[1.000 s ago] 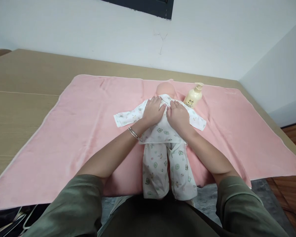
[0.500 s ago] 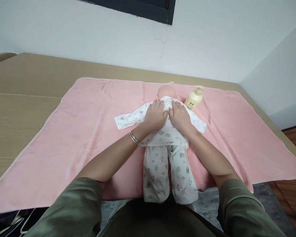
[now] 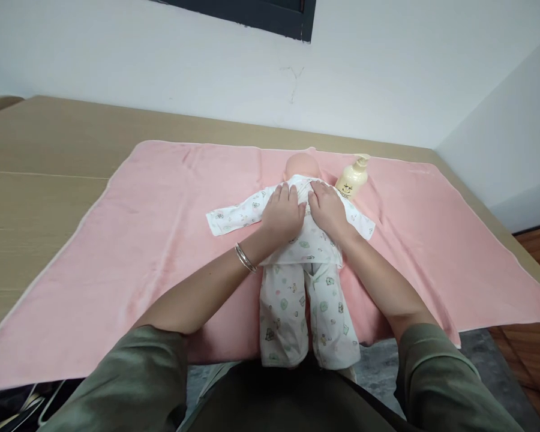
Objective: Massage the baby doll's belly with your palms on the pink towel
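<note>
Across the upper torso of the doll, the left hand and right hand lie palm down, side by side, thumbs pointing inward. The left fingers are straight and slightly parted at the tips; the right fingers lie close together, pinching nothing visible. The doll is under both sets of fingers, its head just beyond the fingertips, its trousers extending toward the person. Both hands cover part of the doll's white printed top. Around the doll: a cream pump bottle near its head and sleeve on the right-hand side, contact with the sleeve uncertain; a pink cloth spread beneath; a table under the cloth, extending well to the doll's left; a wall beyond its head; a bracelet on the left wrist, beside its torso
</note>
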`<action>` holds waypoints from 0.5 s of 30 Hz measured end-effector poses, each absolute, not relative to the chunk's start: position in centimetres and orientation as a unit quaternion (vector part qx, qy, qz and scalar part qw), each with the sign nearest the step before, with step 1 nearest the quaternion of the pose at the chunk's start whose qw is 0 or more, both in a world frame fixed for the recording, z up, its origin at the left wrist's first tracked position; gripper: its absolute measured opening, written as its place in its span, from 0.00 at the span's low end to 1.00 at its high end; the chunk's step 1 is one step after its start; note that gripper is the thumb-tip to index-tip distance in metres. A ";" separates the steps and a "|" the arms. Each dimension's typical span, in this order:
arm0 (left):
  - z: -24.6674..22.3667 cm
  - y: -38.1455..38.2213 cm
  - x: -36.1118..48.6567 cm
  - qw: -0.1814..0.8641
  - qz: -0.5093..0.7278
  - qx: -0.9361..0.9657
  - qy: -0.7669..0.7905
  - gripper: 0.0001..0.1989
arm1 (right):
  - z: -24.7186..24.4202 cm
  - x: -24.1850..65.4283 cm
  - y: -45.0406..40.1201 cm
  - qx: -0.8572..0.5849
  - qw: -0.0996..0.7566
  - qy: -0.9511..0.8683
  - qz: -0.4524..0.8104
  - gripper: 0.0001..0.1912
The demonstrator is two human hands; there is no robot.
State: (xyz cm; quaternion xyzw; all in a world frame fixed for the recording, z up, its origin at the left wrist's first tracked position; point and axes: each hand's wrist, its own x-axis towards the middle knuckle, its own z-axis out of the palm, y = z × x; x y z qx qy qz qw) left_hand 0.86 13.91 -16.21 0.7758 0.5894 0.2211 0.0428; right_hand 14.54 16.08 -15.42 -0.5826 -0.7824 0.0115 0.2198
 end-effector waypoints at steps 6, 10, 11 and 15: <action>-17.6 16.8 -0.2 0.081 0.276 0.762 0.580 0.27 | -15.9 12.0 13.2 -0.608 0.197 -0.768 -0.037 0.27; -17.8 16.2 0.4 0.075 0.293 0.753 0.584 0.27 | -15.8 13.4 14.9 -0.606 0.239 -0.758 -0.017 0.25; -17.8 16.0 0.6 0.077 0.299 0.748 0.588 0.26 | -15.7 13.8 15.4 -0.607 0.246 -0.755 -0.012 0.25; -17.8 15.8 0.6 0.089 0.317 0.734 0.594 0.25 | -15.4 14.7 16.4 -0.591 0.250 -0.767 0.008 0.24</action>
